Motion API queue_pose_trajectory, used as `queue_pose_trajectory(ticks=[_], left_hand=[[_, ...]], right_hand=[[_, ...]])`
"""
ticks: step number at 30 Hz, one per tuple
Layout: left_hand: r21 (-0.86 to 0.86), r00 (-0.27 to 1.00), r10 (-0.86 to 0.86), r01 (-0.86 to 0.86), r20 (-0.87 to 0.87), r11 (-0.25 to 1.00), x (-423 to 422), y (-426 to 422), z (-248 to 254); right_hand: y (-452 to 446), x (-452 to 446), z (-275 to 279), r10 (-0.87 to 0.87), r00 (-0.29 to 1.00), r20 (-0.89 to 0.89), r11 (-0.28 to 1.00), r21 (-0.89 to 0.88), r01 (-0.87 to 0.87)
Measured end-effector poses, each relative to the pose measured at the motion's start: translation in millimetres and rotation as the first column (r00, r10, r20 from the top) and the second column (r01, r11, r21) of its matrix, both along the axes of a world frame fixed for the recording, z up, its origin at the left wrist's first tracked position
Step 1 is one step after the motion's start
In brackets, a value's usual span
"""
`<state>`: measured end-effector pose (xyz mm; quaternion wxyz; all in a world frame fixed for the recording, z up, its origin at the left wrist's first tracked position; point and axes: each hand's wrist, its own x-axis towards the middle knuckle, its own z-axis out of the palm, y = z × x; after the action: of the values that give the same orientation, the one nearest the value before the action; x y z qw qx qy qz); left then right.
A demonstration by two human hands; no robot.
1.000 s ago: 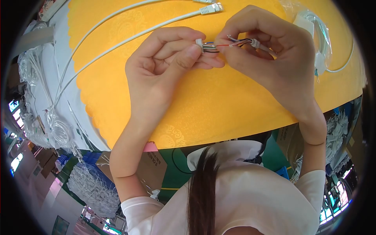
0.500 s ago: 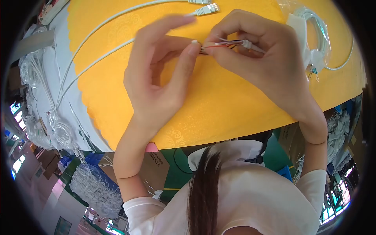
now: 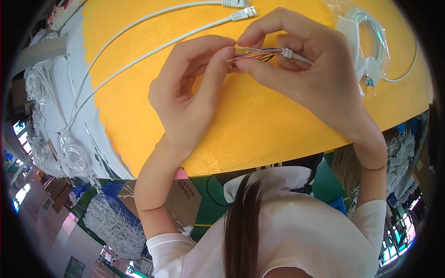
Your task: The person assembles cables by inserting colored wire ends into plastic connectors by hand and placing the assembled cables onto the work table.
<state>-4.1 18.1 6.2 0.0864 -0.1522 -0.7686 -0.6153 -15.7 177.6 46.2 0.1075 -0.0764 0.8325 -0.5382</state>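
Above the yellow tablecloth (image 3: 259, 120), both my hands meet at the thin coloured wires (image 3: 259, 54) of a cable. My left hand (image 3: 192, 88) pinches the wire ends between thumb and index finger; what sits at the tips is mostly hidden. My right hand (image 3: 315, 69) has its thumb and index finger near those ends. Its other fingers curl round the white cable (image 3: 301, 58), just behind a white collar (image 3: 287, 53) where the wires fan out. Red, purple, white and black strands show between the hands.
Two white network cables with clear plugs (image 3: 243, 13) lie at the back left. A bagged coil of white cable (image 3: 373, 41) rests at the right. Bundled cables (image 3: 74, 155) lie on the white surface at left. Below the table edge are a cardboard box (image 3: 181, 199) and heaped white cables (image 3: 111, 224).
My left index finger has come down from its raised position to close against the thumb at the wire ends. A white piece earlier visible at the thumb tip is now covered.
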Motion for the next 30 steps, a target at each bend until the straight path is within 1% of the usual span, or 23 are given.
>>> queue_pose_trajectory(ticks=[2,3,6,9,11,12,13,15,16,17,18,19,21,23,24,25,26,29,30], left_hand=[[0.237,0.971,-0.072,0.017,0.227,0.971,3,2,7],[0.237,0.971,-0.071,0.016,0.227,0.971,3,2,7],[0.284,0.967,-0.092,0.021,0.239,0.959,3,1,6],[0.334,0.971,-0.112,0.037,0.21,0.942,-2,-1,0],[0.185,0.98,-0.158,0.134,0.124,0.974,-4,-5,0],[0.186,0.98,-0.158,0.133,0.124,0.973,-5,-7,0],[0.034,0.986,-0.164,0.163,0.012,0.986,-6,-10,1],[-0.121,0.978,-0.184,0.172,-0.098,0.978,-5,-11,0],[-0.153,0.973,-0.177,0.154,-0.147,0.976,-4,-11,-1],[-0.183,0.966,-0.171,0.136,-0.196,0.974,-3,-11,-2],[-0.183,0.965,-0.172,0.136,-0.196,0.974,-3,-11,-2],[-0.262,0.951,-0.174,0.104,-0.258,0.959,-3,-12,-1],[-0.337,0.931,-0.181,0.067,-0.318,0.939,-3,-13,-1],[-0.188,0.971,-0.104,0.063,-0.217,0.98,-4,-11,-5],[-0.188,0.971,-0.103,0.062,-0.218,0.98,-4,-7,-5],[0.086,0.998,-0.063,0.064,-0.018,0.994,-3,-2,-5],[0.349,0.98,-0.076,0.006,0.185,0.937,-2,1,-4],[0.352,0.971,-0.112,0.032,0.21,0.936,1,-1,-2],[0.353,0.971,-0.113,0.032,0.211,0.935,1,-2,-3]], right_hand=[[6,-9,11,0.064,0.996,0.055,0.996,-0.072,-0.06],[8,-11,14,0.087,0.994,0.072,0.992,-0.097,-0.079],[8,-12,14,0.089,0.986,0.141,0.996,-0.029,-0.086],[8,-13,7,0.1,0.993,0.064,0.992,-0.077,-0.095],[7,-12,-2,0.106,0.994,-0.035,0.993,-0.047,-0.108],[7,-11,-7,0.11,0.99,-0.084,0.993,-0.032,-0.113],[6,-10,-11,0.113,0.985,-0.133,0.993,-0.016,-0.117],[6,-10,-7,0.118,0.976,-0.182,0.993,-0.001,-0.12],[6,-12,4,0.106,0.994,-0.021,0.994,0.018,-0.106],[7,-12,6,0.098,0.993,0.06,0.995,0.028,-0.1],[7,-12,9,0.088,0.986,0.14,0.995,0.04,-0.094],[9,-12,7,0.087,0.987,0.134,0.996,-0.027,-0.084],[10,-12,8,0.085,0.988,0.126,0.993,-0.095,-0.073],[8,-12,11,0.084,0.981,0.175,0.996,0.001,-0.086],[7,-12,12,0.084,0.978,0.191,0.995,0.033,-0.092],[4,-9,8,0.069,0.986,0.152,0.997,0.008,-0.071],[1,-5,3,0.053,0.992,0.113,0.999,-0.019,-0.051],[-5,3,-8,-0.01,1.0,0.0,0.995,-0.098,0.01],[-3,2,-9,-0.011,1.0,0.001,0.995,-0.097,0.011]])
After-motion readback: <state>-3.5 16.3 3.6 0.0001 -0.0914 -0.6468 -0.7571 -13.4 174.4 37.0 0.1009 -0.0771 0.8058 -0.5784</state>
